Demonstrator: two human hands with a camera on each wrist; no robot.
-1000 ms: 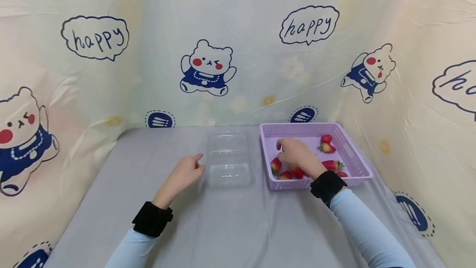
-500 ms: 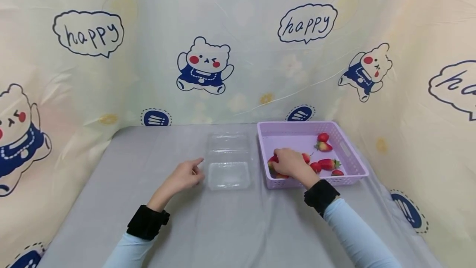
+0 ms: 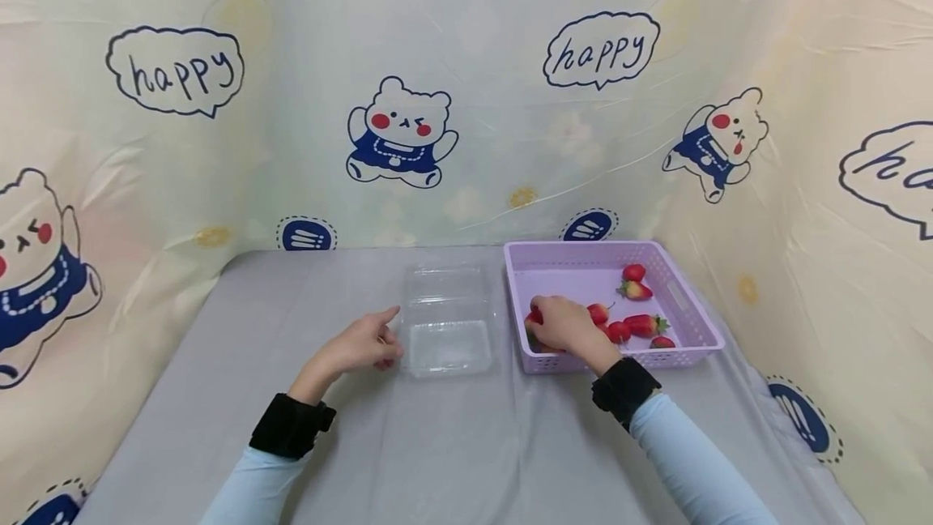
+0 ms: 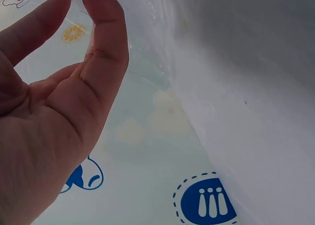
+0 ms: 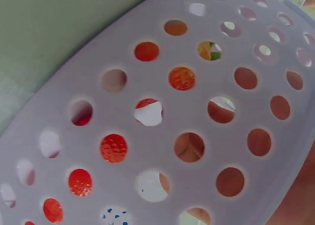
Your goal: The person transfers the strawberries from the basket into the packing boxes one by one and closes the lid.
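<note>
My right hand reaches down into the front left corner of a purple basket. Its curled fingers hold a strawberry, mostly covered by the hand. In the right wrist view, red fruit and parts of the hand show through the holes of the basket wall. My left hand hovers at the left side of a clear plastic box, index finger outstretched and other fingers loosely bent. In the left wrist view, the left hand has thumb and finger apart near clear plastic.
Several other strawberries lie in the basket, two of them towards its back right. The basket stands right of the box on a grey cloth-covered table. A printed curtain rises behind and at both sides.
My right hand has lowered to the left among the strawberries and closed its fingers there. The left hand stays beside the box, nearly still. The head view has shifted slightly.
</note>
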